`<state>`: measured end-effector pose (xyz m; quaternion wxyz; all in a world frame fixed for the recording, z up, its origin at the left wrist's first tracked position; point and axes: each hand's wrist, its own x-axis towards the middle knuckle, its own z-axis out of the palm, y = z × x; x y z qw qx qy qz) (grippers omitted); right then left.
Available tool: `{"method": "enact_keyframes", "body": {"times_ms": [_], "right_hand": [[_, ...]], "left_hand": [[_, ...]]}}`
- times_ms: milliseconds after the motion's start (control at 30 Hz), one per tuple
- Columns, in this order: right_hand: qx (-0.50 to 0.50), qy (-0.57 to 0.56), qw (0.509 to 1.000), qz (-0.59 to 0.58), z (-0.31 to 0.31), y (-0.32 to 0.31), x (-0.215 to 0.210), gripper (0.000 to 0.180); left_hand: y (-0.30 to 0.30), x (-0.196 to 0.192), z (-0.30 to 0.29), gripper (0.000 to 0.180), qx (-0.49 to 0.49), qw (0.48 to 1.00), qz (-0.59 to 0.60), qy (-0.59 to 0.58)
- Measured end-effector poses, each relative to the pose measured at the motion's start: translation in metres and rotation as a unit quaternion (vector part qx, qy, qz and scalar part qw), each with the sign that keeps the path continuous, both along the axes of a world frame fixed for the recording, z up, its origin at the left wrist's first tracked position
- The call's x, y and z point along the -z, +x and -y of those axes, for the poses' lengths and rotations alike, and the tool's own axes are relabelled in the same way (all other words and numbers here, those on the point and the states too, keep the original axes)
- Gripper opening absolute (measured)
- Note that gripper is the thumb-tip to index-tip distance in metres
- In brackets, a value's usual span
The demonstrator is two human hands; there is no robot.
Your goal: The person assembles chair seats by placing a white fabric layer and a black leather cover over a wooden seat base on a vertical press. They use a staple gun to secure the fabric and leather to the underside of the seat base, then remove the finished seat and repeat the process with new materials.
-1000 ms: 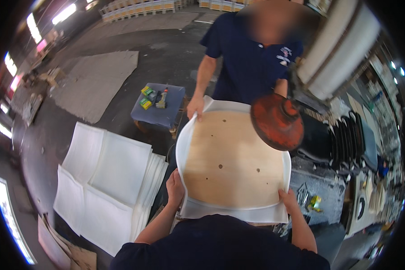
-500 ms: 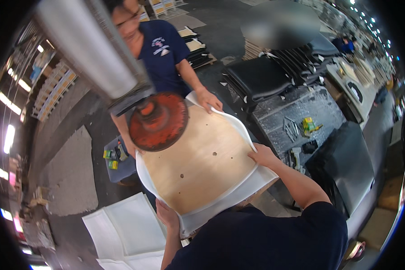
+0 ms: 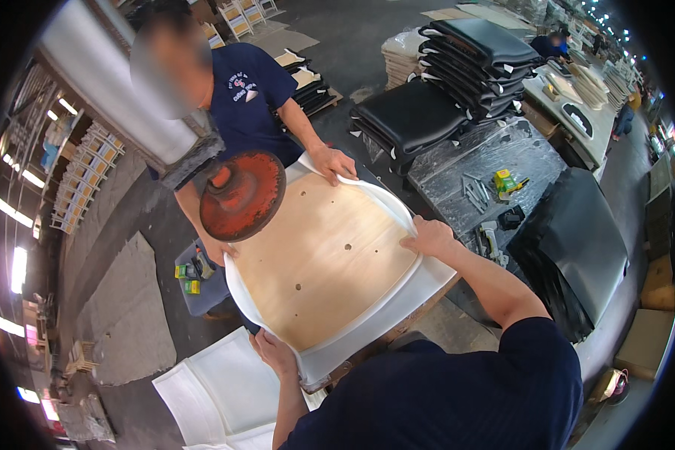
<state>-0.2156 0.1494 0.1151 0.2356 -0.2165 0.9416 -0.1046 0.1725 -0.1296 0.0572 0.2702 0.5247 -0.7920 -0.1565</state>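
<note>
A pale plywood panel (image 3: pixel 326 259) with several small holes lies before me, a white padding sheet (image 3: pixel 379 319) wrapped up round its edges. My left hand (image 3: pixel 275 352) is closed on the white edge at the panel's near left corner. At the right side, my right hand (image 3: pixel 431 240) pinches the padding at the rim, its thumb over the wood. Across from me, a co-worker's hand (image 3: pixel 333 163) presses the far edge, and the other hand holds the far left side. A worn red round press disc (image 3: pixel 241 196) hangs over the panel's far left part.
A metal press column (image 3: pixel 120 82) rises at upper left. White sheets (image 3: pixel 202 397) lie at lower left. Right of me, a work table (image 3: pixel 517 161) bears fasteners, a green-yellow box and a tool, beside black sheets (image 3: pixel 577 247). Black padded seats (image 3: pixel 480 64) are stacked behind it.
The whole view has shifted a little, and the red disc covers less of the panel from here. My right hand's grip has hardly changed; the left hand keeps its hold.
</note>
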Motion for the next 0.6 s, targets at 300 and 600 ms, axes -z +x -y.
{"method": "enact_keyframes", "body": {"times_ms": [300,600], "right_hand": [[0.118,-0.182,0.976,0.022,-0.018,-0.072,0.038,0.044],[0.177,-0.234,0.902,0.318,-0.015,-0.056,0.063,0.031]], "left_hand": [[0.045,-0.001,0.050,0.029,-0.061,0.912,-0.226,0.338],[0.079,-0.011,0.054,0.032,-0.034,0.845,-0.220,0.486]]}}
